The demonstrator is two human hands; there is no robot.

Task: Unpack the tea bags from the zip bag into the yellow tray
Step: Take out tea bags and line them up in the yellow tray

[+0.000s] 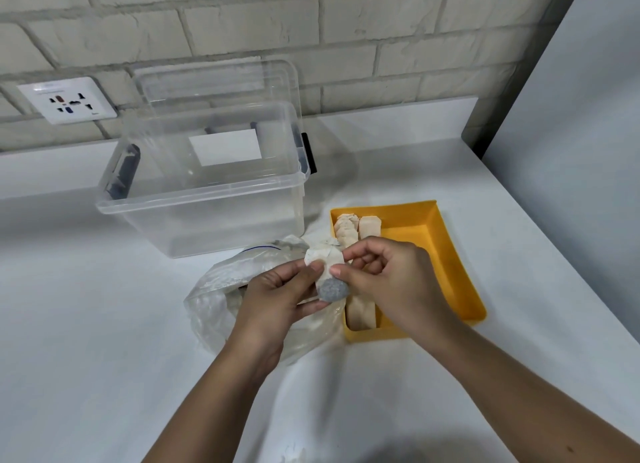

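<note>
Hands pinching tea bag, zip bag half-hidden

The zip bag lies clear, crumpled and open on the worktop, beside the yellow tray. The tray holds beige tea bags (rowed along its left wall). One white tea bag is held above the zip bag.

Legible text: none. Wall socket, up and left of the left hand: faint print, too small to read.
</note>
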